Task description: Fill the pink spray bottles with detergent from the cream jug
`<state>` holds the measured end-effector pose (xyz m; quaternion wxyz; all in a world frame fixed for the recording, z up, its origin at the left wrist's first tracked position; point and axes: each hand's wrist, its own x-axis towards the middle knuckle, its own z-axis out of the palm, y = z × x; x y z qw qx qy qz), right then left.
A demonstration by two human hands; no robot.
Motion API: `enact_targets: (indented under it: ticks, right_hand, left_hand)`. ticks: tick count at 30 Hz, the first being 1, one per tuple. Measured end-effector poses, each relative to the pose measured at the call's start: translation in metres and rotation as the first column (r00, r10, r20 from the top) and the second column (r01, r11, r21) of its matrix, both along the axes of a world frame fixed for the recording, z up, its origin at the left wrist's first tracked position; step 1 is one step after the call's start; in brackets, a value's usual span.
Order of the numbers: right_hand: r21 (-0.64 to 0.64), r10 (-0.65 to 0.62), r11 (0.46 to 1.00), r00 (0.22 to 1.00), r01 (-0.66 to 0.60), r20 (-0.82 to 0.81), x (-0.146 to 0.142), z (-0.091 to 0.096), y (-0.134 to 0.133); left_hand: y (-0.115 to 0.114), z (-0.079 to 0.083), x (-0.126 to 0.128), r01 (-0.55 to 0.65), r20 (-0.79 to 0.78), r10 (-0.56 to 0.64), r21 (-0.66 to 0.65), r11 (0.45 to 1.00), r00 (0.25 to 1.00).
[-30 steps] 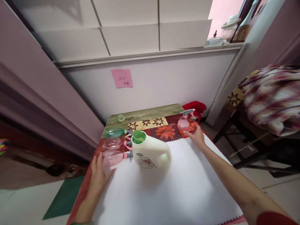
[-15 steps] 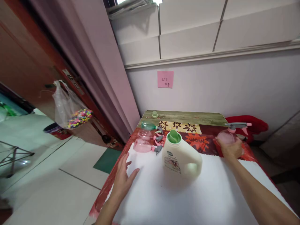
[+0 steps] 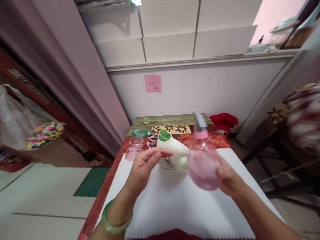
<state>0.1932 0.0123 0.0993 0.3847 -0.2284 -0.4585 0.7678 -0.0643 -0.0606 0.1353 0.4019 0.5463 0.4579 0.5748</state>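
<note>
In my right hand (image 3: pixel 228 178) is a clear pink spray bottle (image 3: pixel 203 163), held up over the table with its grey and pink spray head (image 3: pixel 199 121) on top. The bottle has liquid in it and is blurred. My left hand (image 3: pixel 147 161) holds nothing, its fingers stretched to the right in front of a white jug (image 3: pixel 172 143) with a green spout (image 3: pixel 165 135). I cannot tell whether the fingertips touch the jug. Behind my left hand lie a green spray bottle (image 3: pixel 140 132) and pink spray bottles (image 3: pixel 132 151), partly hidden by the hand.
A green cap (image 3: pixel 146 120) sits at the table's far edge. White cloth (image 3: pixel 162 203) covers the near part of the table. The wall (image 3: pixel 180 93) rises behind it. At the left hangs a plastic bag (image 3: pixel 42 131) with colourful bits; a dark stand (image 3: pixel 270 166) is at right.
My right hand has brought the pink spray bottle from the table's far right up and toward the middle. My left hand has moved up and right to the jug. The view has turned right.
</note>
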Motion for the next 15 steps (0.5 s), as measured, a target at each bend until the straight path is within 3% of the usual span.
enact_targets:
  ticks: [2, 4, 7, 8, 10, 15]
  right_hand:
    - [-0.074, 0.178, 0.979, 0.975, -0.188, -0.131, -0.017, 0.001, -0.024]
    - [-0.116, 0.297, 0.938, 0.929, -0.328, -0.219, -0.031, -0.004, -0.037]
    - [-0.121, 0.504, 0.814, 0.796, -0.567, -0.336, -0.049, -0.023, -0.042]
    - [-0.105, 0.547, 0.777, 0.748, -0.62, -0.376, -0.054, -0.03, -0.042]
    - [-0.076, 0.562, 0.756, 0.704, -0.65, -0.435, -0.063, -0.041, -0.043]
    - [-0.174, 0.464, 0.815, 0.802, -0.553, -0.376, -0.075, -0.04, -0.057]
  left_hand:
    - [0.01, -0.001, 0.013, 0.221, 0.122, -0.218, -0.011, 0.975, 0.968]
    - [0.011, -0.002, 0.023, 0.402, 0.22, -0.394, 0.011, 0.916, 0.892]
    - [0.004, 0.001, 0.032, 0.512, 0.307, -0.493, 0.021, 0.858, 0.814]
    - [0.001, 0.002, 0.034, 0.509, 0.326, -0.487, 0.023, 0.861, 0.81]
    - [-0.004, 0.005, 0.037, 0.47, 0.376, -0.447, 0.033, 0.882, 0.812]
    - [-0.01, 0.012, 0.042, 0.194, 0.504, -0.177, 0.019, 0.981, 0.845]
